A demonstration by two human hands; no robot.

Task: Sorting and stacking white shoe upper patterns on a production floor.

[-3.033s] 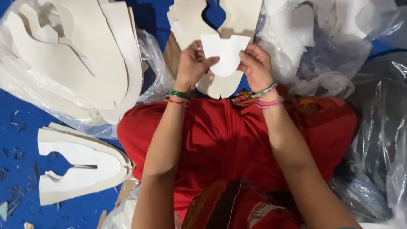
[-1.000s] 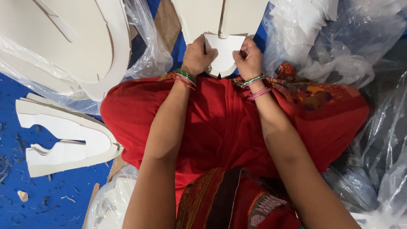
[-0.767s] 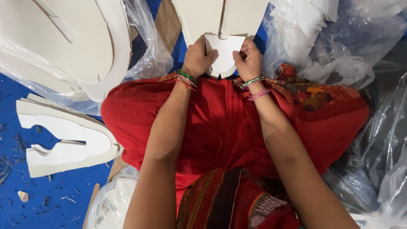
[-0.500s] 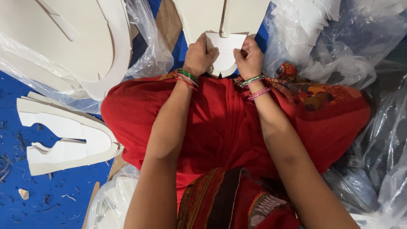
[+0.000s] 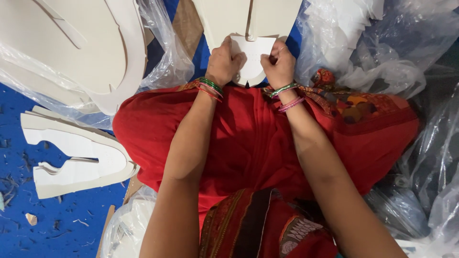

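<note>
At twelve o'clock, above the red-draped lap (image 5: 253, 143), a small white cut-out piece (image 5: 251, 62) is pinched at both side edges: the left hand (image 5: 224, 62) at its nine o'clock, the right hand (image 5: 277, 64) at its three o'clock, fingers closed narrowly on it. Cream shoe-upper sheets (image 5: 248, 16) lie just beyond. A stack of cut uppers (image 5: 76, 157) rests at nine o'clock. Even pressure from both thumbs would probably be needed so the piece is not torn.

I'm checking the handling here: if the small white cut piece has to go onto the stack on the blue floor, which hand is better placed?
The left hand, probably. Both hands grip the white piece, but the stack of white cut pieces lies on the person's left, so the right hand would have to cross the lap.
</note>
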